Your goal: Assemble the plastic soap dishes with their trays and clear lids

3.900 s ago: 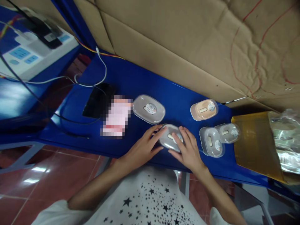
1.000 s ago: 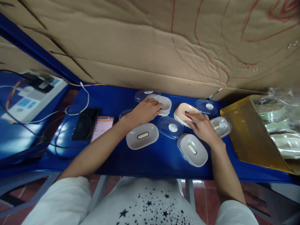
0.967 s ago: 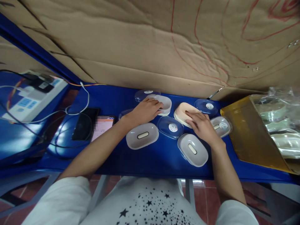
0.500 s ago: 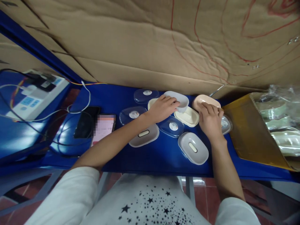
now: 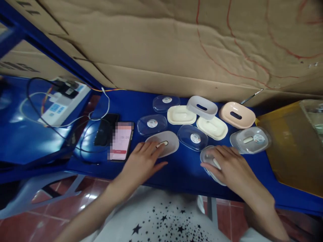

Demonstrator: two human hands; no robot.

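Observation:
My left hand (image 5: 145,157) reaches over the near edge of a grey oval soap dish (image 5: 173,144) with a cream strip in its middle. Its fingers are spread, the index fingertip at the strip and the thumb apart. My right hand (image 5: 228,164) lies over a second grey dish (image 5: 207,155), which also has a cream strip. Thumb and fingers are apart there; part of that dish is hidden beneath them. Behind are a grey dish (image 5: 193,106) and a peach dish (image 5: 242,112), each with a dark slot, and cream oval trays (image 5: 181,115).
Clear oval lids (image 5: 193,143) with round labels lie among the dishes. A lidded grey dish (image 5: 248,143) sits beside a cardboard box (image 5: 285,144) at right. At left are a phone (image 5: 122,141), cables and a power strip (image 5: 63,104). Cardboard (image 5: 151,50) stands behind the table.
Both hands have left the rear grey and peach dishes and come nearer to me, onto the two front grey dishes. The camera view has shifted slightly.

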